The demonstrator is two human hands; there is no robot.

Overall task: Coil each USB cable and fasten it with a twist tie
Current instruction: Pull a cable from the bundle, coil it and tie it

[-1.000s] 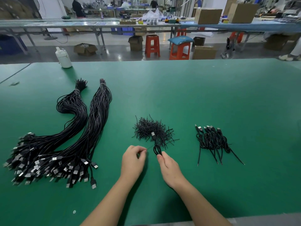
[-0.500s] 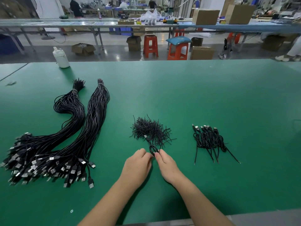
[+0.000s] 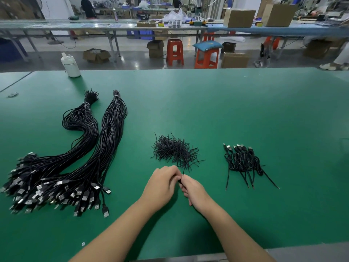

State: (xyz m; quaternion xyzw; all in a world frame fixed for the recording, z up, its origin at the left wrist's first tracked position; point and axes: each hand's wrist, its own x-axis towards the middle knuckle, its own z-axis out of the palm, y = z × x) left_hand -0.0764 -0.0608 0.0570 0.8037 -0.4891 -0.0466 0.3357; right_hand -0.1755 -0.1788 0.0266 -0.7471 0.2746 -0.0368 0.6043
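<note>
usb cable (image 3: pixel 181 180), coiled small, sits between both hands near the table's (image 3: pixel 245 110) front edge; left hand (image 3: pixel 162 183) and right hand (image 3: pixel 194 190) pinch it, tie end pointing away.

- Our left hand (image 3: pixel 162 186), apart from the right a second ago, closed in until its fingertips met the right hand (image 3: pixel 194 191).
- The coiled cable (image 3: pixel 180 180), earlier in plain sight above our right fingers, became almost hidden between both hands.
</note>
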